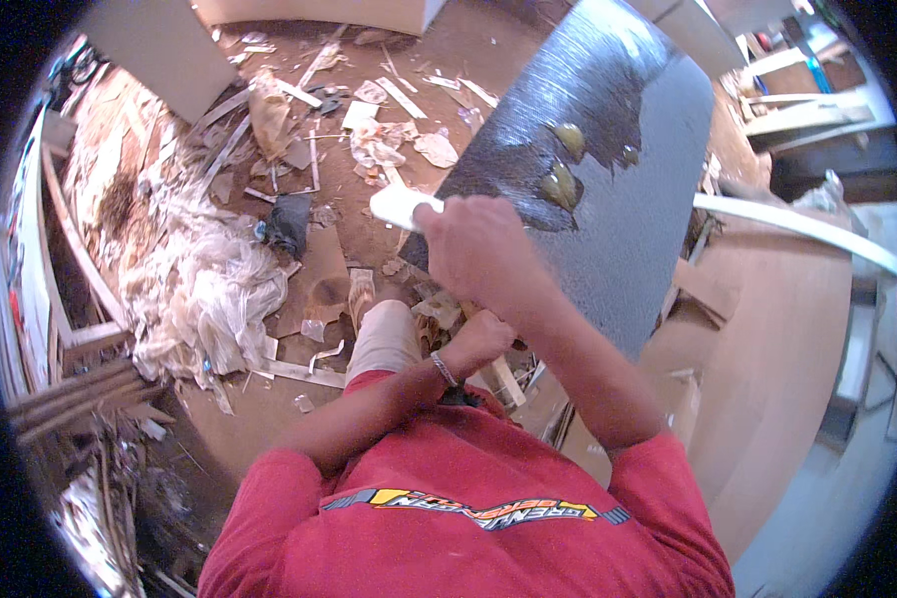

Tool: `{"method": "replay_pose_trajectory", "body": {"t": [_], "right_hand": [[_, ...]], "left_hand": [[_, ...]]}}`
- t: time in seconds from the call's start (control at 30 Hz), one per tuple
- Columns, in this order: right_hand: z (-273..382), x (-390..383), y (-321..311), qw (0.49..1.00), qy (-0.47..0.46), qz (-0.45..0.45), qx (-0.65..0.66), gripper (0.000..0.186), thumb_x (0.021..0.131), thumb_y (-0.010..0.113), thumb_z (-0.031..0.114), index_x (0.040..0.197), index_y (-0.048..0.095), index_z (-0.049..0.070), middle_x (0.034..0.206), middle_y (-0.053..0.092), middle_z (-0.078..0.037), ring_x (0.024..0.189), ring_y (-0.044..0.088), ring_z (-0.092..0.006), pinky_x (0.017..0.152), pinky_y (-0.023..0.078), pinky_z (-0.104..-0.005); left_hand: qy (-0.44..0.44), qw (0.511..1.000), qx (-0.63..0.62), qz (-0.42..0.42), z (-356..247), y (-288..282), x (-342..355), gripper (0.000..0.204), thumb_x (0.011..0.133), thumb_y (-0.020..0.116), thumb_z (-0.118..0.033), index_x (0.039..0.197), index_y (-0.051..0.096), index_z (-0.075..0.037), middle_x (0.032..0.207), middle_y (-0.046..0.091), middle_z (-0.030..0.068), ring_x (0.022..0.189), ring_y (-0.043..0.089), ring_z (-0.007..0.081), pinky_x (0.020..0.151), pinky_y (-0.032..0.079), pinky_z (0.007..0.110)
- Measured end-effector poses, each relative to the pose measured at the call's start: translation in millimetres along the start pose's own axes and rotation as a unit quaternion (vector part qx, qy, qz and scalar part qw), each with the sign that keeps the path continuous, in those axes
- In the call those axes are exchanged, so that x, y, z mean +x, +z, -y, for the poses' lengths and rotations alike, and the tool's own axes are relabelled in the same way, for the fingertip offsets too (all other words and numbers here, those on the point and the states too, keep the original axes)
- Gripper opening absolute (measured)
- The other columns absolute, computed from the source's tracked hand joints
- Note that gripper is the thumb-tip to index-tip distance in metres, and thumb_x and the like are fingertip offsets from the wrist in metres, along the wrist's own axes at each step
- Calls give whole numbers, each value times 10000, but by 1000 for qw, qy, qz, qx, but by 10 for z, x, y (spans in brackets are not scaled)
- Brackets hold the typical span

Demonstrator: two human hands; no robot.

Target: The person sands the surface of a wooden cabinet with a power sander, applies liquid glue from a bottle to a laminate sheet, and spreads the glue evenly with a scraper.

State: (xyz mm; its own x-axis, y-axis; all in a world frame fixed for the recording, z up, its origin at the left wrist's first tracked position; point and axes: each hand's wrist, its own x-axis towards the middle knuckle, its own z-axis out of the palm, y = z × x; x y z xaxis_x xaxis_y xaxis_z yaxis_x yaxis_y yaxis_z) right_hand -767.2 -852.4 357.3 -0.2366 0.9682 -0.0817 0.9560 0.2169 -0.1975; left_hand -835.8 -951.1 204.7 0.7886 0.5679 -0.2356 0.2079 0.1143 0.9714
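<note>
My right hand (483, 244) grips a white flat spreader (396, 205), its blade sticking out leftward past the near left edge of a dark panel (608, 249). A glossy, streaky wet coat covers the panel's far and left part; its near right part looks matt grey. Two thick yellowish blobs (560, 186) of paste sit on the coat near the middle. My left hand (480, 341), with a bracelet at the wrist, is curled closed beside the panel's near edge, below my right forearm. What it holds, if anything, is hidden.
Crumpled plastic sheeting (214, 304) and wood offcuts litter the floor at left. A wooden frame (75, 259) leans at far left. To the right lies a large brown board (767, 329), with a curved white strip (797, 227) across it. Shelving with tools (817, 75) stands at far right.
</note>
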Motion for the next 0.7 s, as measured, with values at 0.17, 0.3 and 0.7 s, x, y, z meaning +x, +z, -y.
{"method": "replay_pose_trajectory", "body": {"t": [0.17,0.3,0.7], "right_hand": [[269,-330,154,997,-67,26,18,169,869,575,163,935,675,44,762,708,-169,714,734,-331,653,571,-463],[397,-438,-63,987,-123,72,67,193,850,595,172,988,671,59,745,697,-163,691,720,-336,601,550,-472],[-2534,-317,-256,957,235,-100,-141,402,886,546,193,1264,680,208,1052,723,-216,1024,685,-417,929,522,-530]], "left_hand": [[-80,985,-123,-91,-787,-9,-122,743,876,730,-624,1243,601,9,1022,680,80,995,565,225,961,446,363],[-89,984,-91,-125,-821,35,-197,706,873,723,-631,1143,650,18,974,693,117,980,582,228,943,459,361],[-152,957,-196,-152,-739,278,-141,560,970,686,-420,839,679,125,778,721,142,658,734,215,620,596,326]]}}
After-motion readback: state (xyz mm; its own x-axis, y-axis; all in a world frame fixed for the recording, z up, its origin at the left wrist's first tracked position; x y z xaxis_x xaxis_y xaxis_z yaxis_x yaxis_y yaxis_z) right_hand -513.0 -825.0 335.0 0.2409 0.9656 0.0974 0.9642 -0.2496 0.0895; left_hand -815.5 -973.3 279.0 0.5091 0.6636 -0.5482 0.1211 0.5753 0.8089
